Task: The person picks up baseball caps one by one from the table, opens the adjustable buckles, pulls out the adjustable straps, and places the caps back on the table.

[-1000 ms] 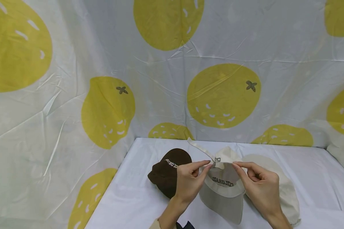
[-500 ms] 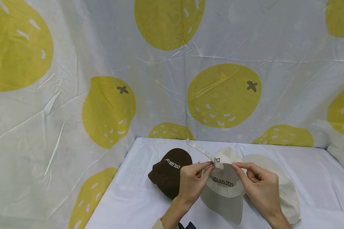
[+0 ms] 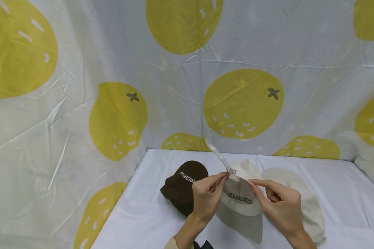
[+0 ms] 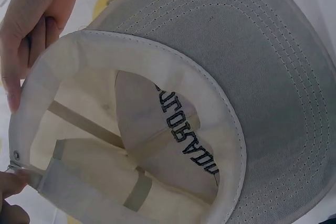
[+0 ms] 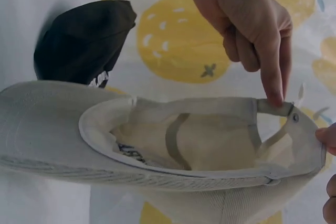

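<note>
A cream baseball cap (image 3: 241, 226) is held with its inside facing me, its grey brim underside pointing down. COLORADO shows reversed inside the crown. At the back opening, my left hand (image 3: 207, 195) pinches the strap beside the metal buckle (image 3: 232, 171) between thumb and index finger. The loose strap end (image 3: 216, 151) sticks up and leftward from the buckle. My right hand (image 3: 280, 205) pinches the sweatband edge to the right of the opening. In the left wrist view, a small eyelet (image 4: 16, 155) sits in the band near the left fingertips.
A dark brown COLORADO cap (image 3: 182, 186) lies left on the white-covered table (image 3: 140, 221), partly behind my left hand. A pale cream fabric item (image 3: 311, 204) lies right, partly hidden by my right hand. A lemon-patterned curtain (image 3: 174, 86) hangs behind the table.
The held cap has shifted slightly left with both hands. The loose strap end has swung up, standing more steeply from the buckle. Both hands keep their pinch.
</note>
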A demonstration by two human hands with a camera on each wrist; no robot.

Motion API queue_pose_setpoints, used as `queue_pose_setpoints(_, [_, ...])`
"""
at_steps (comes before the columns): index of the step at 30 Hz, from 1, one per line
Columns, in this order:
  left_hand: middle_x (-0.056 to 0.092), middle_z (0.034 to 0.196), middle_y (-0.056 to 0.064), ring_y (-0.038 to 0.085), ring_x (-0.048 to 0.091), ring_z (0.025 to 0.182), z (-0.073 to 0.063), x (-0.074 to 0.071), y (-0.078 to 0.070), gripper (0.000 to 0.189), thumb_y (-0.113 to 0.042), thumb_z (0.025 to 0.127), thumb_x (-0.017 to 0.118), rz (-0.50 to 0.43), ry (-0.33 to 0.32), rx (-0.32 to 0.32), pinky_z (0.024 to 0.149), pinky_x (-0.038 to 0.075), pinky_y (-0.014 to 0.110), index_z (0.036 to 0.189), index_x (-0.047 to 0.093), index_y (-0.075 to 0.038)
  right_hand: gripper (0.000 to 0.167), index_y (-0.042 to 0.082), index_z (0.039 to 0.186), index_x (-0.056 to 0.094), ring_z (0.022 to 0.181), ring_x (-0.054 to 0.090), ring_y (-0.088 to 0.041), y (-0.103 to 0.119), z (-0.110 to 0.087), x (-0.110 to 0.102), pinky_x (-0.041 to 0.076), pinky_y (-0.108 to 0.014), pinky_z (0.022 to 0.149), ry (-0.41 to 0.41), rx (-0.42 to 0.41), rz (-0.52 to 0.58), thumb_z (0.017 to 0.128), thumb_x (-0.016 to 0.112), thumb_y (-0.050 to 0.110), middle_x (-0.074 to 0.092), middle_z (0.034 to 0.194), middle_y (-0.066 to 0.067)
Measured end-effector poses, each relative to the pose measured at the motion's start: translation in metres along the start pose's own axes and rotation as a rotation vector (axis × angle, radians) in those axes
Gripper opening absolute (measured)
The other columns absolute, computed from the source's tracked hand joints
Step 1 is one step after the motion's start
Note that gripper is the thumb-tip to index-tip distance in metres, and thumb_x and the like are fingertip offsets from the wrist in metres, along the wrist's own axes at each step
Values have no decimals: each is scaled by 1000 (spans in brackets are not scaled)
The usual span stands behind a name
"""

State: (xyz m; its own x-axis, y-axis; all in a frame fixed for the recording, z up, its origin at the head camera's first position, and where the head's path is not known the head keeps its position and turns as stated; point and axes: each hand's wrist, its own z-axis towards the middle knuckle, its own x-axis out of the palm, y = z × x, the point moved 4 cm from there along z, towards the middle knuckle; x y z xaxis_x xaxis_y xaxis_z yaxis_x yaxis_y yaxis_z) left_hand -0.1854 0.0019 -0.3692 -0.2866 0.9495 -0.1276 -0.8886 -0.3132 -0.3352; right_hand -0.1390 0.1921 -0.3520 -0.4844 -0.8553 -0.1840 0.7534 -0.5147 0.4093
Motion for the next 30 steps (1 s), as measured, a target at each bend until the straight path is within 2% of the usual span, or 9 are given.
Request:
queue_pose_setpoints(2, [50, 49, -1, -3, 26, 52, 1, -1, 0, 17, 12, 79, 82, -1, -22, 14, 42, 24, 13, 92, 81, 1, 5, 2, 85, 82, 52, 18, 5, 5, 2, 1, 22, -7, 49, -11, -69, -7, 81, 85, 1, 25, 53, 9])
queue_pose_setpoints(3, [50, 49, -2, -3, 27, 52, 1, -2, -1, 17, 12, 79, 82, -4, -32, 21, 42, 25, 13, 92, 81, 1, 9, 1, 85, 81, 52, 19, 5, 7, 2, 2, 21, -7, 50, -17, -99, -11, 86, 83, 9, 26, 54, 10])
queue_pose_setpoints(5, [49, 49, -2, -1, 27, 51, 2, -3, -1, 18, 13, 79, 81, -13, -47, 35, 41, 25, 14, 92, 80, 2, 26, 0, 85, 81, 53, 21, 5, 10, 3, 2, 20, -7, 50, -23, -142, -17, 95, 77, 23, 30, 54, 11])
queue_pose_setpoints(7, [50, 50, -1, 0, 28, 50, 2, -4, -2, 18, 14, 79, 81, -30, -55, 44, 41, 26, 14, 93, 80, 3, 37, -2, 85, 81, 53, 22, 5, 12, 4, 3, 19, -6, 50, -28, -173, -20, 100, 71, 31, 34, 54, 11])
queue_pose_setpoints(11, [58, 53, 1, 0, 29, 49, 3, -5, -4, 17, 15, 79, 80, -61, -55, 47, 40, 26, 14, 93, 80, 5, 39, -3, 85, 81, 53, 22, 5, 14, 5, 4, 18, -6, 50, -37, -212, -15, 101, 69, 30, 39, 54, 11])
queue_pose_setpoints(16, [73, 66, 9, 1, 35, 47, 4, -6, -7, 17, 15, 78, 81, -63, -49, 57, 40, 29, 12, 92, 80, 5, 37, -3, 85, 81, 52, 21, 5, 13, 5, 5, 16, -5, 50, -40, -244, -1, 100, 70, 28, 32, 52, 11])
queue_pose_setpoints(22, [71, 63, 7, 1, 34, 47, 5, -7, -10, 19, 16, 77, 81, -57, -48, 72, 40, 28, 13, 93, 80, 5, 37, -2, 85, 81, 52, 20, 6, 12, 3, 6, 16, -6, 50, -45, -265, -19, 100, 70, 29, 29, 52, 12])
queue_pose_setpoints(30, [62, 54, 1, 0, 31, 46, 4, -6, -15, 23, 17, 74, 82, -41, -32, 112, 39, 26, 14, 93, 80, 4, 35, -6, 86, 81, 51, 20, 6, 15, 5, 6, 15, -5, 49, -54, -295, 29, 100, 70, 25, 33, 50, 12])
